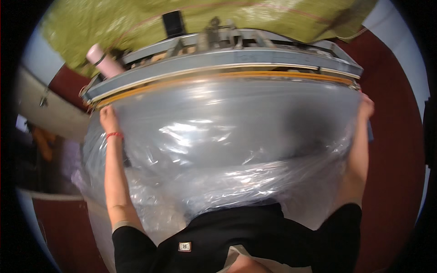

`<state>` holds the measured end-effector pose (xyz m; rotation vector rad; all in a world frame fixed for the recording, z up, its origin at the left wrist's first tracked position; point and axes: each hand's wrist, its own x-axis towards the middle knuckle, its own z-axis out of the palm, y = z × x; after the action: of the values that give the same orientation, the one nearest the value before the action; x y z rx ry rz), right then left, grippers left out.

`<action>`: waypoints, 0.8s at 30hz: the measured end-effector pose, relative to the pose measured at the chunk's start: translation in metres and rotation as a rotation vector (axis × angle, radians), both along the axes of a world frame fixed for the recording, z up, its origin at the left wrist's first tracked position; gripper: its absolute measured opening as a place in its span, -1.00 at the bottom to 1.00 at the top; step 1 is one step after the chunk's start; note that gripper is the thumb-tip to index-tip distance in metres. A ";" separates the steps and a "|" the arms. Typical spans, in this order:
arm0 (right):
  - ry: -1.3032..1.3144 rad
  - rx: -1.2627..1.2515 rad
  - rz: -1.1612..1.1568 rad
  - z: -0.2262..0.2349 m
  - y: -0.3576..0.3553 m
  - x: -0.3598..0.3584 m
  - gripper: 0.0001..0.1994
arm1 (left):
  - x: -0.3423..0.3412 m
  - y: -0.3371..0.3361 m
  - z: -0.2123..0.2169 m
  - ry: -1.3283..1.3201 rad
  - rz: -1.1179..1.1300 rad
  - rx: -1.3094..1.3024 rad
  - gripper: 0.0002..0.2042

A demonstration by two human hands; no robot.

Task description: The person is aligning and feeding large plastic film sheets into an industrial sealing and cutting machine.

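A wide sheet of clear plastic film [246, 118] stretches in front of me, shiny and wrinkled toward my body. At its far left corner my left hand [108, 118] is closed on the film, a red bracelet on the wrist. My right hand [365, 107] grips the far right corner, its fingers partly hidden. Between the hands, the film's far edge runs along a long grey metal bar machine [218, 61] with an orange strip [218, 75] on its near side. Both arms are stretched out, and the film hangs down over my lap.
A pink bottle [104, 63] leans at the machine's left end. Behind it, yellow-green woven sheeting [273, 18] covers something bulky, with a black flat object [173, 24] against it. Dark red floor [391, 159] lies on the right; a pale board [54, 104] stands at left.
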<state>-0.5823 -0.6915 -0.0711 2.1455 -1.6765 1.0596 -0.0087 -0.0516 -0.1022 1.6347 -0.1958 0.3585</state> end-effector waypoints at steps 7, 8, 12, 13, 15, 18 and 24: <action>-0.818 0.171 0.382 -0.074 -0.077 0.048 -0.82 | 0.106 0.012 -0.049 -0.051 -0.019 -0.105 -0.88; -0.817 0.166 0.376 -0.073 -0.077 0.051 -0.82 | 0.111 0.012 -0.050 -0.050 -0.026 -0.107 -0.88; -0.797 0.128 0.307 -0.066 -0.071 0.059 -0.81 | 0.114 0.008 -0.054 -0.098 -0.014 -0.040 -0.86; -0.778 0.137 0.248 -0.068 -0.073 0.058 -0.81 | 0.115 0.006 -0.056 -0.132 0.022 -0.001 -0.86; -0.712 0.075 0.222 -0.066 -0.073 0.057 -0.81 | 0.116 0.008 -0.055 -0.134 0.013 -0.004 -0.84; -0.782 0.154 0.261 -0.043 -0.068 0.055 -0.83 | 0.116 0.023 -0.046 -0.124 0.135 -0.004 -0.82; -0.978 0.250 0.350 -0.017 -0.045 0.063 -0.86 | 0.101 0.014 -0.030 0.115 0.167 0.006 -0.94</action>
<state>-0.5192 -0.7362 -0.0880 2.2723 -1.8520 2.4025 0.0923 -0.0379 -0.1318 1.6772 0.0263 0.3894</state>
